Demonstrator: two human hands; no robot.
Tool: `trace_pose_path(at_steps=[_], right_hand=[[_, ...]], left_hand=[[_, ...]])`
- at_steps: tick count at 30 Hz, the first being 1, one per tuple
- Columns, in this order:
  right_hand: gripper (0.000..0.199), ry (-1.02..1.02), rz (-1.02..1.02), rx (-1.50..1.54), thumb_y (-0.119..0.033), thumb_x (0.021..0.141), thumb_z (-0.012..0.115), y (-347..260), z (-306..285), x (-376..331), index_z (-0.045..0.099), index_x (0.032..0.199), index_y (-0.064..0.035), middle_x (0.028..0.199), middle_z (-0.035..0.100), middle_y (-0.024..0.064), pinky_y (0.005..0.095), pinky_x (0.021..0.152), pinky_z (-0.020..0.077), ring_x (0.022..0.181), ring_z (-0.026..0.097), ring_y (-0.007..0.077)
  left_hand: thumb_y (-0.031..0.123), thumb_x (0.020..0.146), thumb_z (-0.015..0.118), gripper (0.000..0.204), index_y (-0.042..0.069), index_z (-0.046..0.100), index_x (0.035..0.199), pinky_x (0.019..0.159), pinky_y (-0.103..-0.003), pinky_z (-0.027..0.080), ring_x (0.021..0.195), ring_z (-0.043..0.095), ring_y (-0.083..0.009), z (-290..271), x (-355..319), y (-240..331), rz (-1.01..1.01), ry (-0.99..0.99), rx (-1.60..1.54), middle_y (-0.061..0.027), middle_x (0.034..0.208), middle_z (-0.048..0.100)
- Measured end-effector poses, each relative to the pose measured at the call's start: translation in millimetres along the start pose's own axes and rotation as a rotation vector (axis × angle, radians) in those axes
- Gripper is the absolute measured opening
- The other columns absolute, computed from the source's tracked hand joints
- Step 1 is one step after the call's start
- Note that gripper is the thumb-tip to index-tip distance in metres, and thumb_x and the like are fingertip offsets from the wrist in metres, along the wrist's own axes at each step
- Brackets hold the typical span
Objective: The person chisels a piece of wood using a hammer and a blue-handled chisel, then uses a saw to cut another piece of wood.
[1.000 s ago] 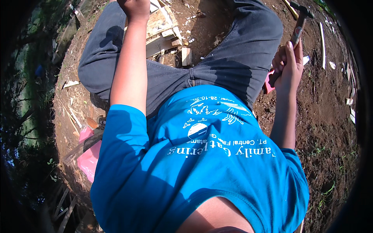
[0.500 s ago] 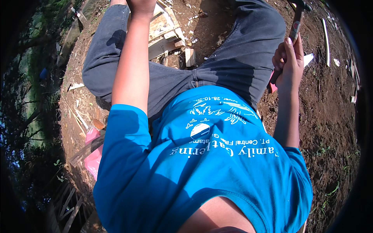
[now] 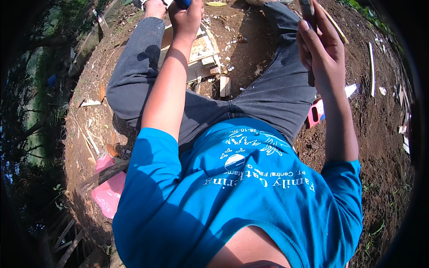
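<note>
My left hand (image 3: 187, 21) is closed around a blue handle (image 3: 183, 3) at the top edge of the view; the rest of that tool is out of the picture. Below it, between my legs, lie a pale wooden board (image 3: 202, 48) and small wood blocks (image 3: 225, 86). On the right, my right hand (image 3: 322, 53) is wrapped around the shaft of a hammer (image 3: 307, 10), raised above my knee; its head is beyond the upper edge. A saw with a red handle (image 3: 316, 113) rests on the ground beside my right thigh, its blade mostly hidden by my forearm.
Bare soil (image 3: 380, 143) with scattered wood chips surrounds my seat. A thin pale strip of wood (image 3: 372, 69) lies at right. To the left are a pink plastic bag (image 3: 109, 194), a wooden stick (image 3: 100, 174) across it, and dark plants (image 3: 35, 111).
My left hand has shifted right, and the blue handle now shows. My right hand has moved up and left with the hammer, taking its head out of view. More of the saw's handle is visible.
</note>
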State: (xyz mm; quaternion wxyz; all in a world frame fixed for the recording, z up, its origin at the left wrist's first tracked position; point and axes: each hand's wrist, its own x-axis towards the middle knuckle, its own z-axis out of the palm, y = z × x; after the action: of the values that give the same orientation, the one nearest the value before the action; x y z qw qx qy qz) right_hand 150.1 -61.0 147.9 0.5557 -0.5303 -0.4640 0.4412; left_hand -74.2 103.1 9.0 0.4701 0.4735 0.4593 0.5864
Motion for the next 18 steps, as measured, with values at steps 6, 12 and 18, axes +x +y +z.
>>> trace_pose_path(at_steps=[6,12,18], right_hand=[[0.052,-0.277,-0.33,-0.271,-0.01,0.104,0.061,-8,29,41,0.048,0.153,-0.0069,0.127,0.068,0.0099,0.0267,0.095,0.0503,0.11,0.064,0.0126],[0.049,-0.322,-0.375,-0.462,-0.015,0.101,0.064,-26,45,60,0.055,0.149,-0.0119,0.094,0.068,0.013,0.0331,0.081,0.05,0.087,0.063,0.017],[0.045,-0.418,-0.307,-0.76,-0.013,0.104,0.061,-25,40,63,0.055,0.148,-0.0106,0.124,0.072,0.0136,0.0322,0.094,0.0521,0.11,0.067,0.0149]], left_hand=[[0.026,0.101,0.068,0.044,0.006,0.051,0.065,0.051,-0.03,0.037,0.053,0.046,-0.0061,1,5,-13,0.216,-0.165,0.023,0.0045,0.055,0.049],[0.022,0.098,0.069,0.033,0.004,0.059,0.073,0.053,-0.031,0.042,0.056,0.053,-0.0087,8,-2,1,0.397,-0.155,0.165,-0.0004,0.058,0.056],[0.019,0.096,0.07,0.026,0.003,0.062,0.078,0.056,-0.034,0.047,0.057,0.058,-0.0138,16,-10,7,0.4,-0.162,0.195,-0.0064,0.061,0.06]])
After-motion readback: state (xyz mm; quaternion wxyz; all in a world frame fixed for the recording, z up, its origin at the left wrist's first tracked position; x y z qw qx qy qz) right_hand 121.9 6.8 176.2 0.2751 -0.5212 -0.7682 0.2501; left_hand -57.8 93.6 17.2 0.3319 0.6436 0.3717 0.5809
